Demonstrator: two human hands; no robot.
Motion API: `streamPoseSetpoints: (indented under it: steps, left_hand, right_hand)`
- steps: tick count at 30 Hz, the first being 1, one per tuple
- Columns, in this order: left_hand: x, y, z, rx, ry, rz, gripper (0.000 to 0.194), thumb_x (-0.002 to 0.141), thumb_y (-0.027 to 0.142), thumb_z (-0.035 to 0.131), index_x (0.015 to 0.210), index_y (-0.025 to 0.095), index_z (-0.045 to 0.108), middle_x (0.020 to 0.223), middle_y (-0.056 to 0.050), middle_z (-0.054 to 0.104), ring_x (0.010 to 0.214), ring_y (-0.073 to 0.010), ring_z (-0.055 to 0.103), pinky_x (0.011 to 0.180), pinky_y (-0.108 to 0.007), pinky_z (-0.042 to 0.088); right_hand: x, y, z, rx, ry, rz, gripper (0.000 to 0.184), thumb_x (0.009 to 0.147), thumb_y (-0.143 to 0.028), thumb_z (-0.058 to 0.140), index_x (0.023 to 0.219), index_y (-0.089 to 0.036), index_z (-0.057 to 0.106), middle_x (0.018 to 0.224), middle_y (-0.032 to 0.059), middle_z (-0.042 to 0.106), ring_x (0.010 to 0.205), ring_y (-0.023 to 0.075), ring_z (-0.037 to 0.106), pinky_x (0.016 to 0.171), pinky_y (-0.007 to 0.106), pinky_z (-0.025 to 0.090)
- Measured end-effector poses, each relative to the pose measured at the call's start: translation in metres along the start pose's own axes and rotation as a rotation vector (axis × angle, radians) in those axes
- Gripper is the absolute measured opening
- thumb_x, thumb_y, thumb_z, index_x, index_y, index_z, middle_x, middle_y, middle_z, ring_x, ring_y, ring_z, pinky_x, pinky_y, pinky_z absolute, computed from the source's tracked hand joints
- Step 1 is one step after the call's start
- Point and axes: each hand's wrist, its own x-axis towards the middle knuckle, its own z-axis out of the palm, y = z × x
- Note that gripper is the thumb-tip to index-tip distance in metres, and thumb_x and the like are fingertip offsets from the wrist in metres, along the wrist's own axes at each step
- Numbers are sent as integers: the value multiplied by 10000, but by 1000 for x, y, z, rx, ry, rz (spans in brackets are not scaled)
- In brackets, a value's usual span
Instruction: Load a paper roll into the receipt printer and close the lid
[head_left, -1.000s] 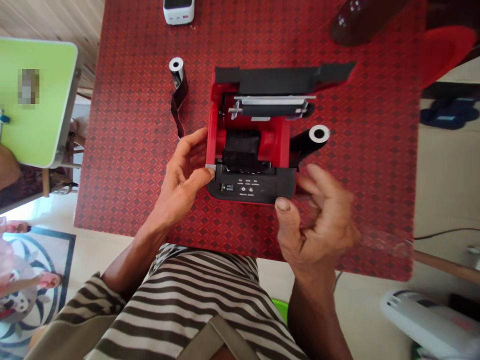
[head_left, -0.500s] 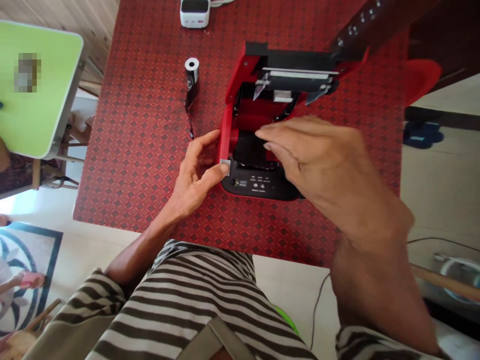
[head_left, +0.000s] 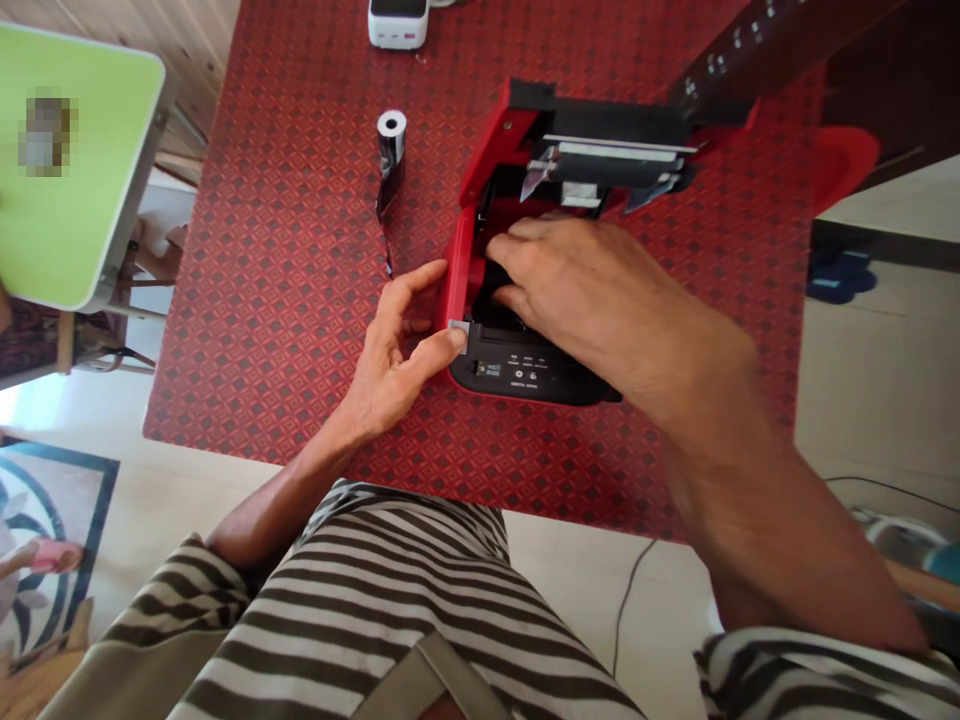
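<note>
A red and black printer rests on the table with its hinged lid raised; a roller shows on the lid's underside. My left hand holds its left side, the thumb on a grey tab at the front corner and the index fingertip against the red wall. My right hand reaches down into the open compartment, fingers curled round something I cannot make out. Part of a black piece shows beneath the fingers; the palm hides the rest. Left of the printer stands a small roll of black film, its tail unwound.
At the back of the red patterned table is a white device with a cable. A dark, shiny post-like thing rises behind the lid. On the left is a green table with a blurred item. A cable trails on the floor.
My right hand has moved left and deeper into the printer, covering more of the black piece. My left hand stays at the corner. The view has shifted slightly.
</note>
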Motion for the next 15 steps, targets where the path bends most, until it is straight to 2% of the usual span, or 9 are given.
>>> streamPoseSetpoints:
  steps: [5, 10, 13, 15]
  left_hand:
    - [-1, 2, 0, 1, 21, -19, 756, 1111, 771, 908, 1731, 376, 730, 1778, -115, 804, 1565, -423, 790, 1302, -611, 686]
    - [-2, 2, 1, -2, 14, -18, 753, 1128, 762, 906, 1749, 383, 711, 1784, -118, 796, 1589, -429, 785, 1325, -629, 672]
    - [-1, 2, 0, -5, 5, -12, 741, 1138, 763, 897, 1744, 381, 707, 1799, -122, 788, 1651, -441, 760, 1354, -642, 666]
    - [-1, 1, -1, -3, 0, -14, 742, 1137, 778, 891, 1741, 387, 708, 1810, -119, 785, 1680, -449, 746, 1367, -645, 665]
  right_hand:
    - [0, -10, -9, -59, -11, 11, 200, 1059, -203, 767, 1248, -261, 793, 1187, 117, 879, 1009, 354, 869, 991, 515, 723]
    - [-14, -40, -38, -85, 44, 63, 143, 1069, -211, 759, 1200, -244, 804, 1154, 124, 891, 1078, 383, 906, 993, 527, 735]
    - [-38, -59, -60, -121, 172, 84, 155, 1122, -261, 764, 1244, -237, 856, 1182, 124, 928, 1131, 394, 919, 983, 530, 752]
    - [-62, -66, -72, -49, 313, 227, 207, 1131, -361, 854, 1318, -293, 912, 1242, 96, 957, 1129, 388, 921, 1023, 554, 760]
